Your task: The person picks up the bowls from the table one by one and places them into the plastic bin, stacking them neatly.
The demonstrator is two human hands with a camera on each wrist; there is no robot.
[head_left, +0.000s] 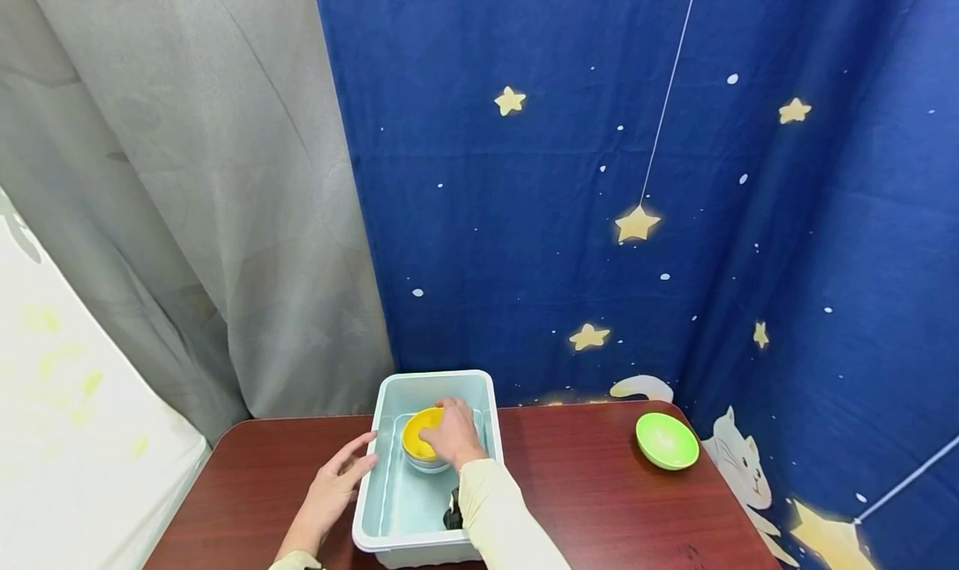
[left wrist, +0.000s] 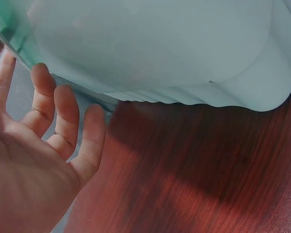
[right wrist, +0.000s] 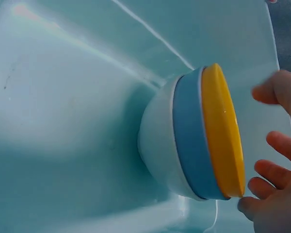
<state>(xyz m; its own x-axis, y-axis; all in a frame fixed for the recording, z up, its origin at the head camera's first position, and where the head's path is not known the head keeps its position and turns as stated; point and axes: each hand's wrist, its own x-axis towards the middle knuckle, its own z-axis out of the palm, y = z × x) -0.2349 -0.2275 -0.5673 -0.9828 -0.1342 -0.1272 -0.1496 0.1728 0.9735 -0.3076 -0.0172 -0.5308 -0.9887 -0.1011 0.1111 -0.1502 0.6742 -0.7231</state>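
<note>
A stack of nested bowls stands inside a pale blue-green plastic bin (head_left: 400,503). The top one is a yellow bowl (right wrist: 224,138); under it come a blue bowl (right wrist: 190,136) and a pale whitish bowl (right wrist: 157,138). Over the stack's right side hovers my right hand (head_left: 454,435), and the right wrist view shows its fingers spread just off the yellow rim, holding nothing. My left hand (head_left: 331,491) is at the bin's left wall, its fingertips right at the rim and its fingers loosely bent in the left wrist view.
A bright green bowl (head_left: 667,442) sits alone near the far right corner of the reddish-brown wooden table (head_left: 584,487). Behind the table hang a grey curtain (head_left: 300,220) and a blue star-patterned curtain (head_left: 524,220). White fabric (head_left: 67,403) hangs at the left.
</note>
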